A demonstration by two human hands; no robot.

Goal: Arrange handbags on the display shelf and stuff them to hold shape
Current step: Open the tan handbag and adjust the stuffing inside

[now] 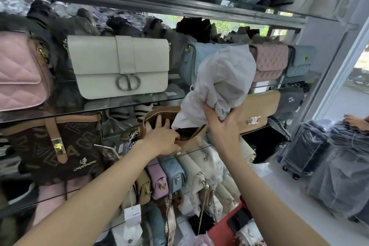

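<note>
Grip of the right hand [221, 126] is closed around the lower part of a bundle of white stuffing paper [223, 78], fingers curled into its folds, while the left hand [161, 138] is curled over the near rim of the brown handbag [187, 138], by which the mouth is held open. The handbag is set on the glass display shelf [199, 149], between a dark monogram bag [56, 146] and a tan flap bag [257, 108]. The bottom tip of the paper is already lodged in the opening; most of the bundle is seen standing above it, in front of a pale blue bag [191, 60] on the shelf above.

For the step to be done well, the mouth should be kept spread wide by the left hand, and the paper should be fed down in portions rather than forced in as one lump. The corners and base are best filled first, so that an even, upright shape is given. Overfilling should be avoided, since the zip line could probably be strained. The bag should be steadied against the shelf throughout, as neighbouring bags stand close by.
</note>
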